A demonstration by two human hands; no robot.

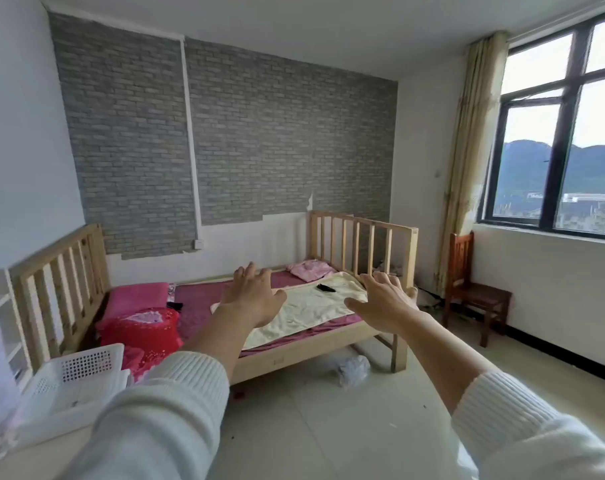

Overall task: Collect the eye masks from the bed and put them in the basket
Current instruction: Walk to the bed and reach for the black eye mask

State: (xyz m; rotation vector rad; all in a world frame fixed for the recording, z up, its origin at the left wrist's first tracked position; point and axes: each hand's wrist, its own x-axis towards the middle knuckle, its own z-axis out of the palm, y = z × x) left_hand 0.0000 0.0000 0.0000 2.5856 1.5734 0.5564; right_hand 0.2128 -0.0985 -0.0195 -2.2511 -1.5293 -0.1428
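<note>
A small wooden bed (294, 355) stands against the brick-papered wall. One black eye mask (326, 288) lies on the cream towel (308, 313) toward the foot of the bed. Another black eye mask (174, 305) lies beside the pink pillow (134, 297) near the head. A white perforated basket (76, 382) sits at the lower left, in front of the bed's head end. My left hand (256, 299) and my right hand (384, 301) are both stretched out in the air toward the bed, fingers spread, holding nothing. Both hands are well short of the masks.
A red cushion (145, 332) lies by the pillow, and pink clothing (309, 270) is bunched at the foot of the bed. A crumpled plastic bag (353, 370) lies on the tiled floor under the bed rail. A wooden chair (474, 289) stands by the window on the right.
</note>
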